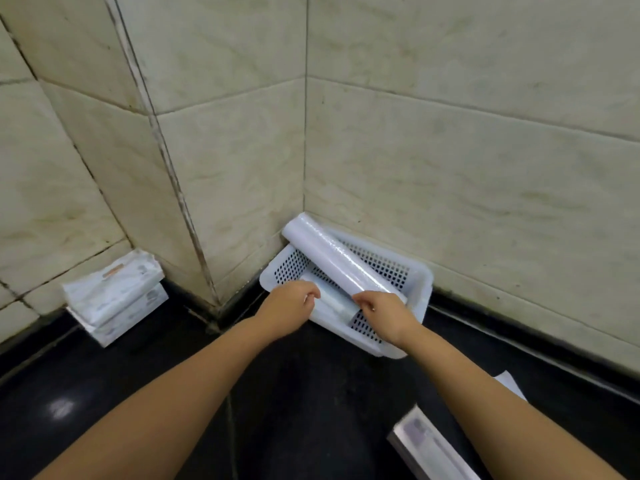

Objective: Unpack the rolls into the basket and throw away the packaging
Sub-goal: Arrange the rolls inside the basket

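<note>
A white perforated basket [398, 268] sits in the tiled corner at about 1 o'clock from the hands, with a long wrapped roll [337, 261] lying slantwise across it. The left hand [289, 306] and right hand [384, 315] each curl around an end of a second roll [334, 304] low in the basket. Stacked packages [114, 296] lie at 9 o'clock.

We find the basket [417, 299] boxed in by two walls [467, 150]; a long roll [341, 263] lies across it. Dark counter [294, 393] in front lies open.
</note>
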The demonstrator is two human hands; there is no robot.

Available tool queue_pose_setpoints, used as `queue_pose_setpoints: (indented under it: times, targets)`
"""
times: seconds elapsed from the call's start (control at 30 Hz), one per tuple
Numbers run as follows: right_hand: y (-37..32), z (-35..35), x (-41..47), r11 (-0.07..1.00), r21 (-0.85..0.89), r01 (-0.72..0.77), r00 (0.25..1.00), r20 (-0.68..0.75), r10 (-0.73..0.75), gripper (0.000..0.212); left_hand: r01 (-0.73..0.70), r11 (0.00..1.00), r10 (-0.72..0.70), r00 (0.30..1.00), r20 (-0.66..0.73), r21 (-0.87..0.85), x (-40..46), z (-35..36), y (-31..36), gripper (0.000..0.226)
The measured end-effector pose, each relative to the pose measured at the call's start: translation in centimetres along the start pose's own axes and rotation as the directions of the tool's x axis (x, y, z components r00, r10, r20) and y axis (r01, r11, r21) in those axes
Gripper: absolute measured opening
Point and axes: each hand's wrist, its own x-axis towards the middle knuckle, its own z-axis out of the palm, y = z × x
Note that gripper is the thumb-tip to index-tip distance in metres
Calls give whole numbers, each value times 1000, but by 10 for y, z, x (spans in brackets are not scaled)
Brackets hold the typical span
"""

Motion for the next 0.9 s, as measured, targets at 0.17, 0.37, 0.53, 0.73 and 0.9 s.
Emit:
queue_pose_setpoints:
  times: [0.17,0.37,0.53,0.73,0.9]
  targets:
    - [-4,33,52,976,-216,7,964,262,52,22,114,987,-141,954,264,116,42,4,-18,34]
    - [0,62,83,870,-493,2,947,280,156,51,154,969,-215,910,356,193,74,8,-42,38]
    - [2,77,95,728,-685,32,970,198,144,66,76,959,-208,843,496,274,89,9,-50,32]
    - [9,48,99,928,-373,-17,982,169,85,13,7,924,-244,779,577,382,103,9,-41,33]
    - [15,12,89,996,-55,-71,994,79,75,26,-169,809,-176,844,507,563,108,22,-30,63]
